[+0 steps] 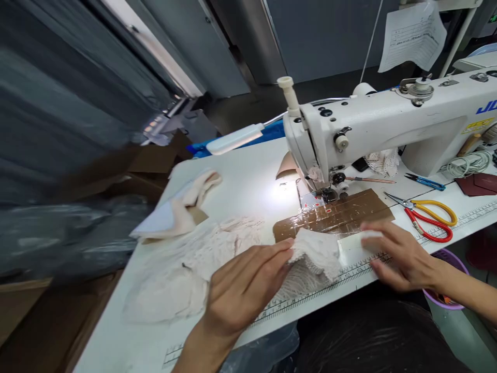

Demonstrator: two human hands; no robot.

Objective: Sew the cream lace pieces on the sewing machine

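My left hand [244, 292] grips the edge of a white lace fabric piece [316, 254] at the table's front, its fingers pressed together. That piece is bunched over the printed ruler strip, and more lace fabric [229, 248] spreads out to the left of it. My right hand [404, 259] is slightly blurred, with thumb and fingers apart. Its fingertips are beside a pale cream strip [351, 243]; no firm hold on it shows. Just behind the fabric lies a brown taped plate [337, 215], in front of the needle area of the white sewing machine [373, 119].
Red-and-yellow-handled scissors [429, 220] and blue thread snips [425, 181] lie right of the plate. A folded cream cloth piece [178, 207] rests on the left of the white table [101, 331]. Below the right edge stands a purple basket [450, 305]. Cardboard boxes [151, 166] are beyond the left edge.
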